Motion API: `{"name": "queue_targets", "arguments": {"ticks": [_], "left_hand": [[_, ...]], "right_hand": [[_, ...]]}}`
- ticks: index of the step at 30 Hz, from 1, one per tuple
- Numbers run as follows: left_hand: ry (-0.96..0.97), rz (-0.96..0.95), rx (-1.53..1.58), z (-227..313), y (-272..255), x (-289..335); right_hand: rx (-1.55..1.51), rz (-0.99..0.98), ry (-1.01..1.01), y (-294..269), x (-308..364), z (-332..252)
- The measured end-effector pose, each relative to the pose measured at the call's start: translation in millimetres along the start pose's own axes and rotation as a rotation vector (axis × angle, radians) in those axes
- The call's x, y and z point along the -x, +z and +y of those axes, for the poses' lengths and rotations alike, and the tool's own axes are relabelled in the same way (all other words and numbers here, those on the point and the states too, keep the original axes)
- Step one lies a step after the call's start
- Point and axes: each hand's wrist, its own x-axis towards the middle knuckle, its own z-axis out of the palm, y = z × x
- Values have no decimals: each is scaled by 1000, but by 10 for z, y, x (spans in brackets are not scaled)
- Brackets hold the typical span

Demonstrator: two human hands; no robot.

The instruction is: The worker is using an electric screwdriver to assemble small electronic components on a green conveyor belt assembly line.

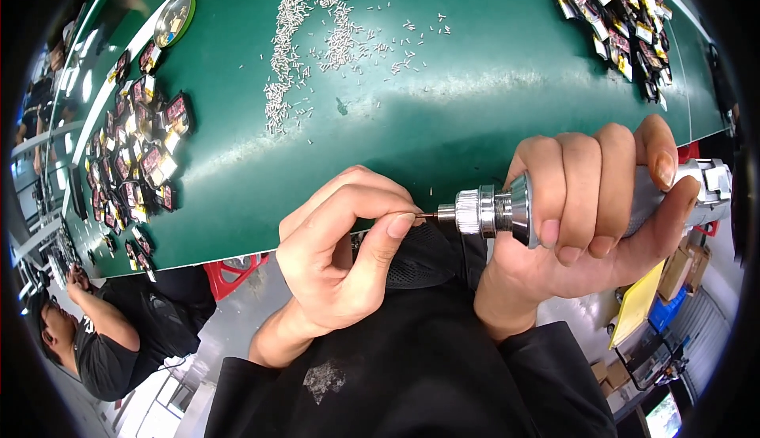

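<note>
In front of my body, my right hand (594, 193) wraps round a silver power screwdriver (518, 210), which lies level and points left. A thin dark bit (427, 215) sticks out of its ringed metal nose. My left hand (340, 240) pinches the end of this bit between thumb and forefinger, the other fingers curled behind. Whether a small screw also sits between those fingertips is hidden. Beyond my hands, many small silver screws or pins (286, 30) lie scattered over the green table (475, 113).
Piles of small black packaged parts with yellow and white labels lie at the table's left (131, 153) and far right (621, 22). A round green-rimmed dish (174, 20) stands at the far left. Another person (111, 327) sits lower left, beside a red stool (236, 270).
</note>
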Motion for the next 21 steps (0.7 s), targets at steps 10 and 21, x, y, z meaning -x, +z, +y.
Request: {"name": "queue_targets", "arguments": {"ticks": [10,21], "left_hand": [[75,-185,-211,119,9,-112],[188,86,-932,-281,-1533,-2450]], "right_hand": [[16,328,-120,7,79,-15],[19,499,-115,-251,127,-38]]}}
